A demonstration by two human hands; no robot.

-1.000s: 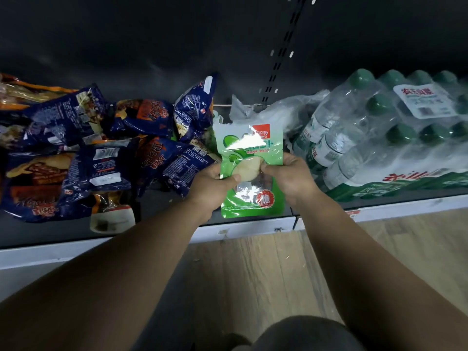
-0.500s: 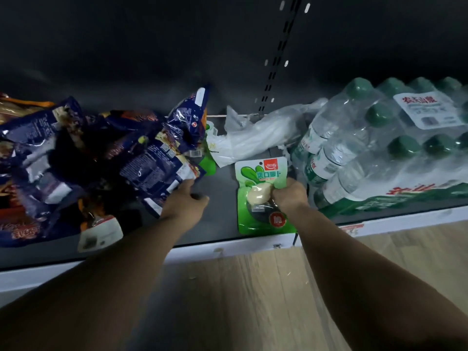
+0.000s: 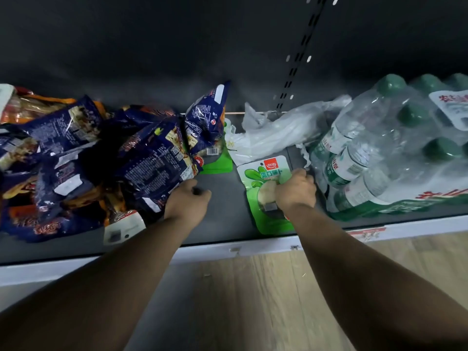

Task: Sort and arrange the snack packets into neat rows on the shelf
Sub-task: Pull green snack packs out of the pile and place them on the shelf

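A green snack packet [image 3: 255, 196] lies flat on the dark shelf [image 3: 225, 219], close to the front edge. My right hand [image 3: 295, 191] holds it, fingers curled over its right side. To the left is a loose heap of dark blue snack packets [image 3: 76, 158]. My left hand [image 3: 187, 201] has curled fingers closed on the lower edge of the nearest blue packet [image 3: 159, 165]. Another blue packet [image 3: 207, 115] stands tilted at the back. A second green packet [image 3: 219, 164] pokes out from under the heap.
A crumpled white plastic bag [image 3: 273, 133] lies behind the green packet. A shrink-wrapped pack of green-capped water bottles [image 3: 392, 150] fills the shelf's right side, right beside my right hand. A white price strip [image 3: 222, 250] edges the shelf above a wooden floor [image 3: 253, 300].
Both hands held the green packet up a second ago. My right hand has set it down on the shelf further right. My left hand let go and moved left to the blue packets.
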